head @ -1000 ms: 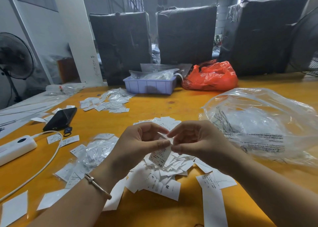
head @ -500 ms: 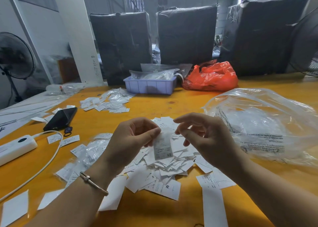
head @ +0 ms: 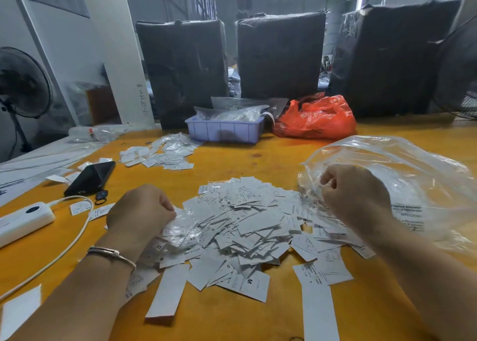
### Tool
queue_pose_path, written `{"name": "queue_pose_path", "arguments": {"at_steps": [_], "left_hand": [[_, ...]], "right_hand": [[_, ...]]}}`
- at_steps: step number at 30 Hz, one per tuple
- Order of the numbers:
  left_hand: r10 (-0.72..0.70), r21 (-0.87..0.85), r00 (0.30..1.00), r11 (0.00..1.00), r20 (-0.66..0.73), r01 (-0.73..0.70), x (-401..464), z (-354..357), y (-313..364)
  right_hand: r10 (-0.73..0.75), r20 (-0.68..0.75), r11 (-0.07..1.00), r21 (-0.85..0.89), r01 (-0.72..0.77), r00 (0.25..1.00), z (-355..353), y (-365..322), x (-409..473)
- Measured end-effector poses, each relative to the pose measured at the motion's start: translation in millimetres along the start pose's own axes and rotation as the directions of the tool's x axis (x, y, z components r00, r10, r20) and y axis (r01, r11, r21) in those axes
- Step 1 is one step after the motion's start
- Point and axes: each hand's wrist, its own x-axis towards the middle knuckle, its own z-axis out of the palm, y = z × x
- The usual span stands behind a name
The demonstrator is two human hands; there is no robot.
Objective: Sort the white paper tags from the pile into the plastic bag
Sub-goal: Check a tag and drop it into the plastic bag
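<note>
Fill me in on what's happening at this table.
A person is sorting white paper tags heaped on a yellow table. The right hand is at the mouth of a large clear plastic bag, fingers curled on its edge. The left hand grips a small clear packet at the pile's left side. Most tags remain on the table.

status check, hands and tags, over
Left hand grips small clear bag at pile of white paper tags. Right hand pinches large clear plastic bag mouth. Nothing blocking.
</note>
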Motion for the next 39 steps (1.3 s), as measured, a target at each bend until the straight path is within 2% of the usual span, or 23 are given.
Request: {"name": "queue_pose_path", "arguments": {"at_steps": [3,5,7,10,14,18,22,31,35,39], "left_hand": [[0.018,0.009,1.000,1.000,0.007,-0.018,-1,-1,-1],[0.034,-0.003,0.999,0.999,-0.020,-0.034,-1,0,-1],[0.061,-0.038,0.996,0.997,-0.070,-0.064,-1,1,2],[0.134,-0.092,0.981,0.985,-0.139,-0.148,-4,6,10],[0.253,-0.214,0.953,0.934,-0.166,-0.285,-11,13,22],[0.316,-0.404,0.942,0.851,-0.118,-0.336,-19,15,30],[0.402,-0.430,0.913,0.813,-0.075,-0.393,-25,19,35],[0.428,-0.460,0.902,0.791,-0.053,-0.402,-29,21,36],[0.433,-0.463,0.900,0.789,-0.046,-0.403,-30,23,38],[0.435,-0.460,0.899,0.790,-0.042,-0.404,-30,23,39]], "right_hand": [[0.058,0.022,0.965,-0.255,-0.051,0.998,-4,16,9],[0.136,0.099,0.920,-0.381,-0.088,0.986,-5,22,14],[0.223,0.171,0.883,-0.452,-0.124,0.960,-5,26,17],[0.239,0.193,0.861,-0.496,-0.115,0.952,-5,29,19],[0.227,0.181,0.867,-0.484,-0.114,0.957,-6,31,18],[0.202,0.178,0.859,-0.504,-0.087,0.963,-4,32,16],[0.194,0.198,0.856,-0.512,-0.068,0.961,-3,34,16],[0.130,0.019,0.908,-0.404,-0.112,0.991,5,44,22],[0.153,0.049,0.910,-0.397,-0.121,0.987,7,48,24],[0.098,-0.073,0.942,-0.314,-0.116,0.993,9,46,25]]}}
